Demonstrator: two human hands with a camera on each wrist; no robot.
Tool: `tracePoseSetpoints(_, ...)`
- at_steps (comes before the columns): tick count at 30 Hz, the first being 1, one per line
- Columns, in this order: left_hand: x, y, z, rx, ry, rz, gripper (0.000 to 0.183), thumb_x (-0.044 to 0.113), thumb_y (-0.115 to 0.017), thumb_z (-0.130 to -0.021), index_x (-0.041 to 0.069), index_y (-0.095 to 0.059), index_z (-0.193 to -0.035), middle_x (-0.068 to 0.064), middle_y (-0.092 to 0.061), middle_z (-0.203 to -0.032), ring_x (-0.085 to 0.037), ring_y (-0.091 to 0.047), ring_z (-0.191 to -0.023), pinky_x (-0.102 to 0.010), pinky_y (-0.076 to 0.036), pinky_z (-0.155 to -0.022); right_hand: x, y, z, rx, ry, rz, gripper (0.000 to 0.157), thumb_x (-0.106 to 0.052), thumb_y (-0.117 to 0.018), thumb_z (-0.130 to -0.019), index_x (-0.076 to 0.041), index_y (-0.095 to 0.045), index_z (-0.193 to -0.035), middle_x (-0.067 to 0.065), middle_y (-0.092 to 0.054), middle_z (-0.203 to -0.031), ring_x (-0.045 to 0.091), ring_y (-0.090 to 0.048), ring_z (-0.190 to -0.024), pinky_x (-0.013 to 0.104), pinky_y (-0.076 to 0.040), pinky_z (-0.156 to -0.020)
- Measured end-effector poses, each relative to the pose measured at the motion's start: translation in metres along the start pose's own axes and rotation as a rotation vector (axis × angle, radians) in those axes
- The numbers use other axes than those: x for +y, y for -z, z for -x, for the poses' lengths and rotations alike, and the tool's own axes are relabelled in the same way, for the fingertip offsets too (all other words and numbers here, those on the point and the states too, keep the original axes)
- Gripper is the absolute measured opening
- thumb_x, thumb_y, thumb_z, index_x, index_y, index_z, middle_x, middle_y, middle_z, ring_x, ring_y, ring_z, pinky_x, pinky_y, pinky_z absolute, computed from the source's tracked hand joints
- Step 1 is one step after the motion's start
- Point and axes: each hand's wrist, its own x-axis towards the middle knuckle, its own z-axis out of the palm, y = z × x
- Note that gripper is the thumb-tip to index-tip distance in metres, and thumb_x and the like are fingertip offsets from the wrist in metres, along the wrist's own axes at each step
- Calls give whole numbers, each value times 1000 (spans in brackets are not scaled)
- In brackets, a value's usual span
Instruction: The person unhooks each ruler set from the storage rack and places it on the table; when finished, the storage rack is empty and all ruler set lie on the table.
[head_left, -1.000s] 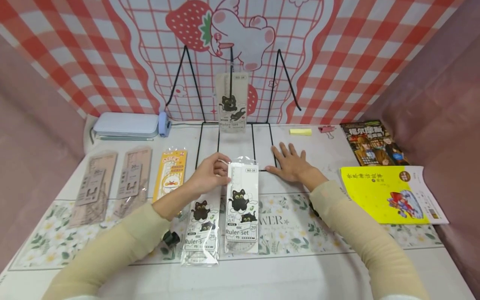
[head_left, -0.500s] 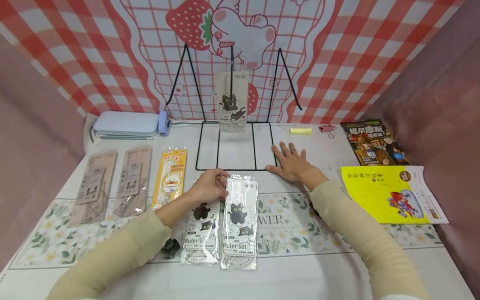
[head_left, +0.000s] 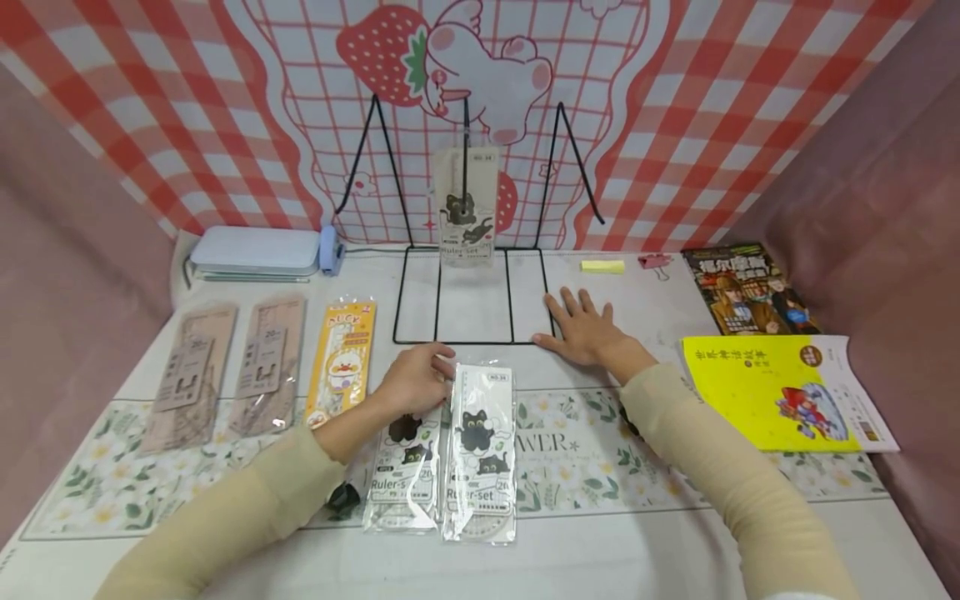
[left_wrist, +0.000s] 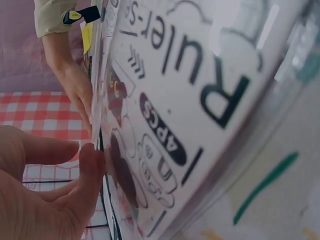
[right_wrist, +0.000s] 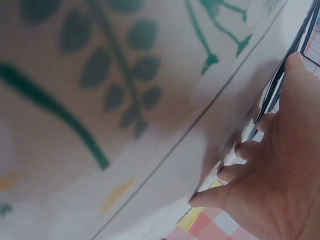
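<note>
In the head view my left hand [head_left: 417, 379] lies over the top of the left black-cat ruler set [head_left: 405, 475], its fingers loosely bent. Its fingertips are at the upper left corner of the right ruler set [head_left: 482, 442], which lies flat in its clear packet. In the left wrist view the thumb [left_wrist: 52, 152] and forefinger stand slightly apart by the packet's edge. My right hand [head_left: 585, 329] rests with spread fingers on the right end of the black wire rack's base [head_left: 472, 342]. A third ruler set [head_left: 467, 208] hangs on the rack's middle hook.
Two pinkish ruler packets [head_left: 266, 358] and an orange duck packet [head_left: 341, 362] lie at left. Behind them sit a blue pencil case [head_left: 255, 248] and a blue clip-like object [head_left: 331, 250]. Yellow notes [head_left: 602, 267], a pink binder clip [head_left: 655, 262] and two books [head_left: 765, 392] lie at right.
My left hand has brought the right ruler set down toward me, beside the left one, and laid it flat. My right hand has stayed on the rack's base.
</note>
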Motion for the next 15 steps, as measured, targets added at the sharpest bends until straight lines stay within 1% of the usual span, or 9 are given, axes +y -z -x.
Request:
tracePoseSetpoints(3,0,4,1,13,-15,-14,55,1,-67,-77,8,-55,-130,-7,-70,-111,-23,-68,-100,-32,-59,-80,1,-1,0,2,-2,2,85,-69,-33,-94,-22,-1,-157,14,3,-165,42,2,-152,74,-7,-116)
tracePoseSetpoints(5,-1,8,-1,7,-31,15,53,5,-68,-81,7,-54,-132,-8,-69,-115,-26,-67,-104,-34,-59,-84,1,-2,-1,4,-3,7,85,-69,-32,-94,-22,-1,-157,14,3,-165,42,2,-152,74,-7,-116)
tracePoseSetpoints(8,-1,16,-4,-10,-73,123,52,7,-68,-86,6,-51,-135,-11,-67,-121,-27,-66,-108,-35,-59,-86,2,-4,-2,5,-2,14,85,-70,-32,-93,-22,-1,-157,15,3,-165,42,2,-151,75,-7,-116)
tracePoseSetpoints(11,4,28,-8,-10,-130,232,53,8,-67,-88,6,-48,-137,-14,-64,-126,-29,-64,-111,-36,-59,-90,2,-4,-3,3,-2,18,85,-70,-31,-93,-22,0,-157,14,4,-165,42,2,-151,75,-7,-116)
tracePoseSetpoints(13,11,38,-11,17,-166,279,53,8,-67,-88,6,-48,-138,-15,-63,-128,-30,-63,-113,-37,-57,-94,2,-4,-3,3,-4,18,85,-70,-31,-93,-22,0,-157,14,4,-165,42,2,-152,75,-7,-116)
tracePoseSetpoints(15,19,48,-17,60,-194,306,53,8,-67,-89,7,-48,-138,-15,-63,-129,-30,-63,-114,-39,-56,-97,1,-3,-3,2,-9,15,85,-70,-32,-93,-23,0,-157,13,4,-165,41,2,-152,74,-7,-116)
